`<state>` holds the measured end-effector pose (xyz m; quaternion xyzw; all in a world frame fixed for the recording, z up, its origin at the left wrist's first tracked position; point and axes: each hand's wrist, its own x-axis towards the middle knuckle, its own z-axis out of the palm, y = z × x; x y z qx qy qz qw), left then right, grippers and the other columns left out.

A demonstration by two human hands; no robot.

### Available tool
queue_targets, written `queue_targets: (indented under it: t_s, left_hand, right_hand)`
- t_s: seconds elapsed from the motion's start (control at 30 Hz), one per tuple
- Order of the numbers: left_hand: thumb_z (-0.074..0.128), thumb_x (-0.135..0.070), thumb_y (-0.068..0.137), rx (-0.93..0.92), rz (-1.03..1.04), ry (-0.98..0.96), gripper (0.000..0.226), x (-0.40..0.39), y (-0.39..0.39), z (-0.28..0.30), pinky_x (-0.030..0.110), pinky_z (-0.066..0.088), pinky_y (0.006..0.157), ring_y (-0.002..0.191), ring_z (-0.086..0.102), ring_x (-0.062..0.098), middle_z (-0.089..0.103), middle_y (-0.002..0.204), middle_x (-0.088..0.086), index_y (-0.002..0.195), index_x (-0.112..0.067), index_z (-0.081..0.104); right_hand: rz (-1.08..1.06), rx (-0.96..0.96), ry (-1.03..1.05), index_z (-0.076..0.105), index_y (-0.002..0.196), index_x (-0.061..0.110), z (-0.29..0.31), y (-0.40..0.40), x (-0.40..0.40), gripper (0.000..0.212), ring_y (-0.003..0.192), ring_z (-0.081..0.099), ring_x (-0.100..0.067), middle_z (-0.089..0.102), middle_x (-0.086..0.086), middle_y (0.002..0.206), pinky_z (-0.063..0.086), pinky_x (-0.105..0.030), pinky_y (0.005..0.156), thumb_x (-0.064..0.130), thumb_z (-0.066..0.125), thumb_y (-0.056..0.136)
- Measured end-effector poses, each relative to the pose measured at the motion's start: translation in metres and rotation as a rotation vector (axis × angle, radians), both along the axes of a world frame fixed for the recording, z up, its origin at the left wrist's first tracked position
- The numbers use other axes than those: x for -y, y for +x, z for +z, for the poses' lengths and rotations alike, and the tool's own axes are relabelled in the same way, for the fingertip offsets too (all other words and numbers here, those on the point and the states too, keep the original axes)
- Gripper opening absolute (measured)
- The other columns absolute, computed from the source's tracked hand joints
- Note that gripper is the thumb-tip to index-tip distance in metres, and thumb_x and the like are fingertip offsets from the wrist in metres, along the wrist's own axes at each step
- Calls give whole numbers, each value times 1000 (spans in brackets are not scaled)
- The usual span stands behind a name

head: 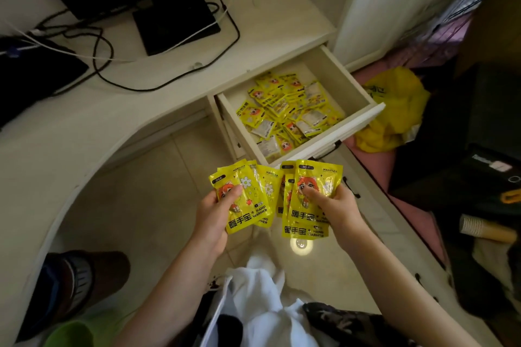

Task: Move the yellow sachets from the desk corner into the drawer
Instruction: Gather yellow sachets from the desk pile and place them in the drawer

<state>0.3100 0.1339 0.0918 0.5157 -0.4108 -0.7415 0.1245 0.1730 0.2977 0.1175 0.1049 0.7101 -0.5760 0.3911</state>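
My left hand (215, 213) grips a fanned bunch of yellow sachets (248, 194), thumb pressed on the front one. My right hand (335, 205) grips a second bunch of yellow sachets (307, 205), also with the thumb on top. Both bunches hang over the floor, just in front of the open drawer (338, 84). Inside the drawer lies a loose heap of several more yellow sachets (284, 110). The cream desk (267, 17) carries the drawer under its right end.
A black monitor stand (174, 22) and tangled cables (95, 45) sit on the desk. A yellow plastic bag (394, 110) lies right of the drawer. Paper cups (479, 227) lie at the right. A shoe (79, 282) rests on the floor at the left.
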Motion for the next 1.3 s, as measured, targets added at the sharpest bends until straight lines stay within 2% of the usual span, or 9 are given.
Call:
queue_targets:
  t_s: [0.43, 0.57, 0.67, 0.77, 0.9, 0.97, 1.1, 1.2, 1.3]
  left_hand:
    - [72, -18, 82, 14, -56, 37, 11, 76, -146, -19, 45, 58, 77, 87, 69, 28, 74, 96, 10, 92, -16, 70]
    - [73, -18, 82, 27, -13, 50, 14, 92, -178, -27, 34, 58, 63, 80, 72, 21, 75, 92, 6, 96, -16, 70]
    - [73, -17, 82, 48, 18, 63, 17, 98, -201, -36, 33, 58, 60, 73, 73, 18, 76, 87, 6, 99, -14, 70]
    - [72, -16, 83, 77, 69, 67, 16, 104, -223, -45, 35, 59, 64, 72, 72, 18, 75, 86, 5, 99, -14, 70]
    - [71, -18, 84, 143, 174, 105, 14, 105, -252, -58, 38, 56, 78, 88, 68, 25, 72, 93, 7, 97, -17, 67]
    - [72, -20, 83, 207, 236, 110, 10, 103, -263, -68, 36, 53, 78, 88, 67, 27, 71, 89, 5, 90, -18, 66]
    - [77, -27, 78, 304, 346, 171, 25, 100, -281, -87, 53, 49, 95, 99, 67, 29, 72, 99, 8, 99, -18, 67]
    - [75, -29, 80, 321, 391, 222, 20, 102, -290, -103, 57, 47, 96, 103, 66, 32, 71, 105, 9, 97, -23, 66]
    - [72, -29, 83, 322, 475, 222, 12, 118, -297, -122, 52, 53, 86, 100, 66, 33, 70, 105, 11, 90, -24, 64]
  right_hand:
    - [-42, -36, 63, 61, 94, 22, -14, -145, 73, 24, 81, 73, -22, 74, -5, 94, 59, -42, 76, 20, 78, 76]
    - [-10, -13, 93, 62, 99, 19, -19, -183, 91, 28, 82, 72, -23, 73, -5, 95, 58, -45, 79, 21, 78, 76]
    - [22, 3, 111, 61, 109, 15, -25, -211, 104, 39, 81, 73, -22, 73, -5, 96, 59, -42, 76, 22, 79, 75]
    - [91, 14, 153, 60, 113, 13, -36, -241, 116, 45, 81, 73, -22, 74, -6, 98, 59, -40, 74, 24, 79, 74]
    - [182, 43, 169, 59, 112, 14, -45, -282, 134, 42, 81, 71, -20, 72, -4, 96, 57, -35, 67, 21, 78, 76]
    - [238, 69, 199, 59, 112, 14, -53, -302, 142, 41, 84, 69, -22, 70, -5, 95, 58, -41, 73, 20, 78, 76]
    - [377, 89, 263, 60, 111, 12, -70, -332, 162, 44, 95, 67, -27, 69, -8, 102, 55, -48, 86, 25, 79, 74]
    - [438, 89, 284, 61, 95, 17, -84, -348, 175, 25, 88, 66, -21, 69, -5, 94, 56, -38, 77, 22, 78, 76]
    - [445, 89, 297, 65, 102, 14, -102, -362, 193, 35, 93, 68, -26, 71, -8, 100, 56, -45, 86, 22, 81, 72]
